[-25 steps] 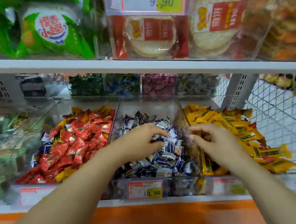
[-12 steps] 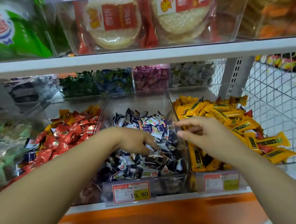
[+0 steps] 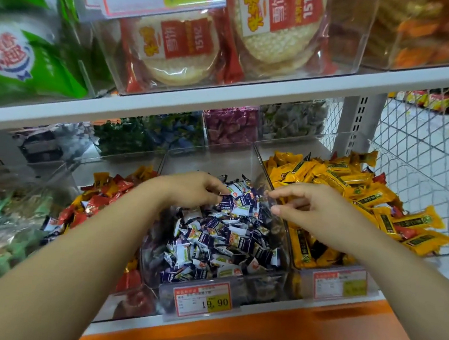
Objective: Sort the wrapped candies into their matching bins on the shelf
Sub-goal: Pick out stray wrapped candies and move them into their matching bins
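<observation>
A clear middle bin (image 3: 264, 288) holds a heap of purple-and-white wrapped candies (image 3: 222, 238). My left hand (image 3: 191, 188) lies on the back of that heap, fingers curled down among the wrappers; whether it grips one is hidden. My right hand (image 3: 315, 214) hovers over the divider between the middle bin and the right bin, fingers spread, nothing in it. The right bin holds yellow bars (image 3: 353, 187) with a few red wrappers (image 3: 404, 231) mixed in. The left bin holds red candies (image 3: 102, 199), with purple-and-white ones (image 3: 51, 225) at its near left.
A white shelf board (image 3: 252, 101) runs just above the bins, carrying clear boxes of rice cakes (image 3: 180, 45). Small bins of green, blue, pink and grey candies (image 3: 230, 126) stand in the back row. Wire mesh (image 3: 417, 150) closes the right side. Price tags (image 3: 205, 299) hang on the bin fronts.
My left hand has moved from the middle of the purple-and-white heap up towards its back. My right hand stays by the divider with its fingers spread wider.
</observation>
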`<action>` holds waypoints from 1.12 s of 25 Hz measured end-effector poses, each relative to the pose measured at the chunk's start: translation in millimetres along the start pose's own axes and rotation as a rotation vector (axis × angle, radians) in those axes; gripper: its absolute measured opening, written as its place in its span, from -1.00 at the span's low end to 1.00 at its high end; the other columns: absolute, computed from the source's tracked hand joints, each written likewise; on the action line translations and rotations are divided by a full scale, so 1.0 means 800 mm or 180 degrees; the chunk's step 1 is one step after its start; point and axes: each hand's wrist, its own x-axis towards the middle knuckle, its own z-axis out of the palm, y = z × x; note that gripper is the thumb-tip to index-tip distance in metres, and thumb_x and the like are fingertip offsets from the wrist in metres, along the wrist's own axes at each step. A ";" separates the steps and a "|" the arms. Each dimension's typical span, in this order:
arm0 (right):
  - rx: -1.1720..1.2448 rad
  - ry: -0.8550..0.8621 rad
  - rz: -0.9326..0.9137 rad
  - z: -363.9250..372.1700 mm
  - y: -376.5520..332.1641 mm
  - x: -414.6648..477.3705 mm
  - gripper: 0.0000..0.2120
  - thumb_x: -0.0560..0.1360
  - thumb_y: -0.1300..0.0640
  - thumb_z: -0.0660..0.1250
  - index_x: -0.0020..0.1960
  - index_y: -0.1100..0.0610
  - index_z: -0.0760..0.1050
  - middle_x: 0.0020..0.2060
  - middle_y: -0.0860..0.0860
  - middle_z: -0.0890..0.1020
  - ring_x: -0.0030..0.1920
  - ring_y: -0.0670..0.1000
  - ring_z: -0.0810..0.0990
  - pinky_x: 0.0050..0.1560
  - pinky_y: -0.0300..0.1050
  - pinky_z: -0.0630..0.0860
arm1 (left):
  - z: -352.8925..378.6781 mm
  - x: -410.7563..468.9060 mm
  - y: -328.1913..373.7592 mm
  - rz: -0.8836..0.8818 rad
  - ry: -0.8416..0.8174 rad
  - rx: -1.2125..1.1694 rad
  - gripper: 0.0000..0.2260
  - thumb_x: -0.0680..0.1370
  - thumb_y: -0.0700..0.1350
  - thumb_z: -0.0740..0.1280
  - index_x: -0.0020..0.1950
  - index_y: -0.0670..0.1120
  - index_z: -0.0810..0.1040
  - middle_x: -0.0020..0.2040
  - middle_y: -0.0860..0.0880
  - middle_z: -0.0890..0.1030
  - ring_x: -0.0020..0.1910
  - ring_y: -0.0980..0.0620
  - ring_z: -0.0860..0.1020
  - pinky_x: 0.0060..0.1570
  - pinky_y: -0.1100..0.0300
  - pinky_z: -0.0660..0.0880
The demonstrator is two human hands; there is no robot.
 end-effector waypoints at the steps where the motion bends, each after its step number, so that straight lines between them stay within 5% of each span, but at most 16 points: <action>1: 0.0037 -0.0007 0.0030 0.000 0.001 0.001 -0.71 0.45 -0.03 0.37 0.17 -0.11 0.55 0.03 -0.17 0.60 -0.02 -0.22 0.55 0.02 -0.25 0.49 | 0.008 0.018 0.002 0.0018 0.0136 -0.0012 -0.65 0.61 -0.04 0.21 0.40 0.06 0.37 0.36 0.07 0.44 0.27 0.08 0.43 0.18 0.28 0.28; 5: 0.0167 -0.0040 0.0133 -0.001 0.007 0.004 -0.72 0.42 -0.07 0.38 0.13 -0.15 0.57 -0.01 -0.08 0.64 -0.04 -0.20 0.58 0.08 -0.13 0.52 | 0.051 0.076 0.017 0.0055 0.0234 0.0086 -0.52 0.60 0.03 0.19 0.51 0.06 0.16 0.49 -0.07 0.23 0.40 -0.08 0.31 0.33 0.14 0.23; 8: 0.0196 -0.0043 0.0118 -0.001 0.008 0.005 -0.73 0.41 -0.09 0.38 0.11 -0.17 0.57 -0.02 -0.11 0.64 -0.06 -0.23 0.57 0.05 -0.17 0.52 | 0.062 0.091 0.009 -0.0122 -0.0016 0.0318 -0.47 0.57 0.14 0.20 0.50 0.17 0.10 0.55 -0.05 0.05 0.51 -0.12 0.06 0.47 -0.06 0.02; 10: 0.0222 -0.0058 0.0116 -0.002 0.007 0.005 -0.74 0.41 -0.07 0.39 0.10 -0.16 0.58 -0.02 -0.15 0.63 -0.06 -0.22 0.57 0.05 -0.17 0.52 | 0.056 0.083 0.003 -0.0127 -0.0353 -0.0011 -0.51 0.57 0.14 0.20 0.48 0.20 0.15 0.54 -0.01 0.09 0.49 -0.08 0.13 0.46 -0.09 0.08; 22: 0.0295 -0.0112 0.0232 -0.002 0.002 0.001 -0.75 0.40 -0.08 0.40 0.08 -0.18 0.56 -0.09 -0.09 0.67 -0.11 -0.24 0.59 -0.04 -0.33 0.48 | 0.027 -0.001 0.030 0.0050 -0.1494 0.0337 -0.62 0.66 -0.02 0.06 0.49 0.14 0.18 0.50 0.13 0.16 0.49 0.08 0.12 0.37 0.19 0.06; 28: 0.0556 -0.0150 0.0333 -0.002 0.007 0.009 -0.78 0.38 -0.07 0.43 0.03 -0.17 0.59 -0.20 0.01 0.69 -0.11 0.03 0.66 0.08 -0.02 0.55 | 0.018 0.062 0.023 -0.0083 0.0220 -0.0592 -0.61 0.65 -0.03 0.10 0.49 0.05 0.20 0.49 -0.01 0.24 0.43 -0.01 0.25 0.28 0.22 0.17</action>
